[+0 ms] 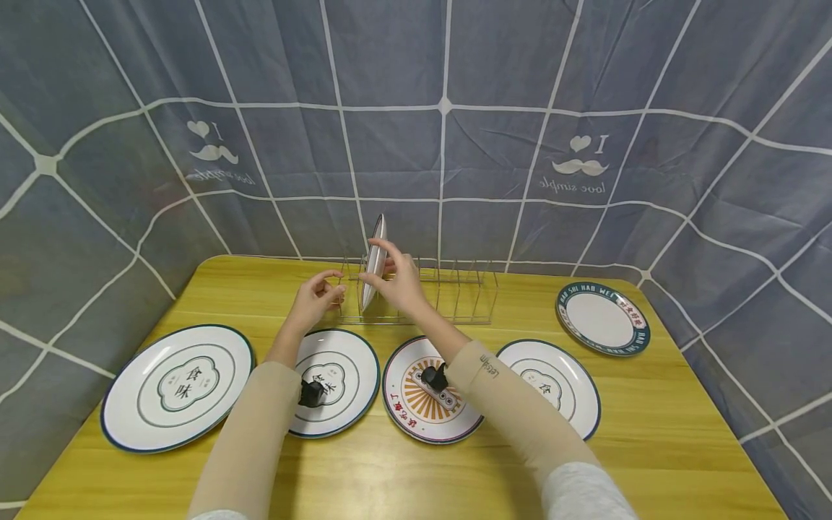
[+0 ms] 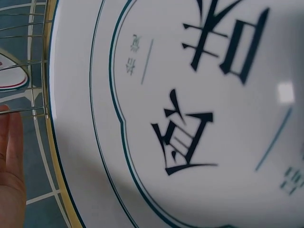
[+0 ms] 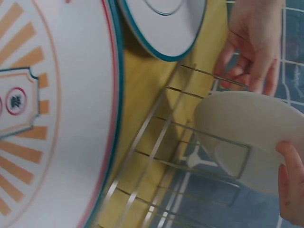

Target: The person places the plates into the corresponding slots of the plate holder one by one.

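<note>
A white plate stands nearly upright in the left part of a wire dish rack. My right hand grips this plate by its edge, thumb low and fingers higher up. Its pale, plain underside faces the right wrist view, where right-hand fingers touch the rim. At the rack's left end my left hand has curled fingers and thumb about the end wire. The right wrist view shows the left hand at that wire, close beside the plate. Only part of the left hand enters the left wrist view.
On the wooden table lie a large oval plate, a green-rimmed plate, an orange-striped plate, another white plate and a teal-rimmed plate. A grey checked curtain hangs behind the rack.
</note>
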Motion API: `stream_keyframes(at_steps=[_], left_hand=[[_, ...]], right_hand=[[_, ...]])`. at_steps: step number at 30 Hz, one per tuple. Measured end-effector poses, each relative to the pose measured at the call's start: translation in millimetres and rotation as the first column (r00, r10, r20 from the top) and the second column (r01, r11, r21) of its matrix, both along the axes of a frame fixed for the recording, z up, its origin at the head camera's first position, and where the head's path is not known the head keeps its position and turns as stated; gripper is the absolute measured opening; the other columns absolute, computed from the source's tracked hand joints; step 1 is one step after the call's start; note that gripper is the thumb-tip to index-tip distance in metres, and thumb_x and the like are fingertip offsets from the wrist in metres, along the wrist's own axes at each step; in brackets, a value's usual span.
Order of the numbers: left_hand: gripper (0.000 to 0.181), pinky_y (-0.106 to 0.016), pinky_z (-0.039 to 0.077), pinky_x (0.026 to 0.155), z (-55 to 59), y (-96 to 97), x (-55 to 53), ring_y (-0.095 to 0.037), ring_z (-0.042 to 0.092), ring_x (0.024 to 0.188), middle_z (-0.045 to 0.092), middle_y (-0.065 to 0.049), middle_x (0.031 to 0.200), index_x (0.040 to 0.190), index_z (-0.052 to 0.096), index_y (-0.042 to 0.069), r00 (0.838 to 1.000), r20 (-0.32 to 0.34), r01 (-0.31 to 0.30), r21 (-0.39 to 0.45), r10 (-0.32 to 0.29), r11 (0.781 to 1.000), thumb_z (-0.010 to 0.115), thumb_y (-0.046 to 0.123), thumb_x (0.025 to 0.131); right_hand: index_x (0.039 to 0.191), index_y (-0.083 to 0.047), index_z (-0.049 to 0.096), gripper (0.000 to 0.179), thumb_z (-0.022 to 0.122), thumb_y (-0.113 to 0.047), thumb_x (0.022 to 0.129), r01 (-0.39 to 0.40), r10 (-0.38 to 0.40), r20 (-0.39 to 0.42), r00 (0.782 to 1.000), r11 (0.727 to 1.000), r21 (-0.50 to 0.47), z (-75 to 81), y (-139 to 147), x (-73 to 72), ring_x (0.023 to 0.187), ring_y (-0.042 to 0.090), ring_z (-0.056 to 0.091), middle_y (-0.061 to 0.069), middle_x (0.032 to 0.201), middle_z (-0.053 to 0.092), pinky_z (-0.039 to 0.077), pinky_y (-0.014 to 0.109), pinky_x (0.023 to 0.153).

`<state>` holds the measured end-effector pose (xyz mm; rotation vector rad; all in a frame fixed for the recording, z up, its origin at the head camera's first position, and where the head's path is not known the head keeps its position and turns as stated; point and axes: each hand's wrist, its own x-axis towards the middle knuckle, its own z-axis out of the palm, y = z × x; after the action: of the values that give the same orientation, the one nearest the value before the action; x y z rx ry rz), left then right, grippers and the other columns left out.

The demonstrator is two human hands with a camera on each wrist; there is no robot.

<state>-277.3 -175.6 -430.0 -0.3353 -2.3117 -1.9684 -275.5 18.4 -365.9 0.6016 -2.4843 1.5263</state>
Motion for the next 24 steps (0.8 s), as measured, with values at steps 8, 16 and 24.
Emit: stream_keyframes(at_steps=[8, 16, 24], left_hand=[[0.035, -0.047, 0.052, 0.078, 1.3, 1.5, -2.7, -0.022, 0.060, 0.073, 0.054, -0.010, 0.076, 0.123, 0.048, -0.004, 0.997, 0.061, -0.045, -0.069, 0.049, 0.997, 0.056, 0.010, 0.091], [0.036, -0.044, 0.053, 0.078, 2.5, 2.0, -2.6, -0.032, 0.059, 0.079, 0.053, -0.011, 0.077, 0.124, 0.048, -0.003, 0.995, 0.087, -0.035, -0.057, 0.040, 0.998, 0.056, 0.010, 0.091], [0.035, -0.044, 0.054, 0.076, 2.1, 2.0, -1.9, -0.024, 0.061, 0.075, 0.053, -0.016, 0.077, 0.122, 0.049, -0.004, 0.998, 0.052, -0.037, -0.082, 0.042, 0.996, 0.056, 0.010, 0.091]], right_hand=[[0.132, -0.022, 0.046, 0.058, 0.071, -0.019, 0.081, 0.004, -0.005, 0.035, 0.999, 1.000, 0.027, -15.2, -4, -0.7, 0.094, 0.030, 0.054, 0.016, 0.105, 0.047, 0.045, 0.025, 0.064], [0.133, -0.023, 0.044, 0.057, 0.070, -0.020, 0.082, -0.015, 0.014, 0.035, 0.999, 0.999, 0.030, -17.4, -4, -0.5, 0.093, 0.029, 0.054, 0.015, 0.105, 0.046, 0.045, 0.024, 0.064], [0.139, -0.023, 0.038, 0.060, 0.066, -0.025, 0.085, -0.070, 0.069, 0.036, 0.997, 0.997, 0.032, -18.3, 2, -0.7, 0.099, 0.028, 0.054, 0.017, 0.114, 0.045, 0.048, 0.034, 0.078]])
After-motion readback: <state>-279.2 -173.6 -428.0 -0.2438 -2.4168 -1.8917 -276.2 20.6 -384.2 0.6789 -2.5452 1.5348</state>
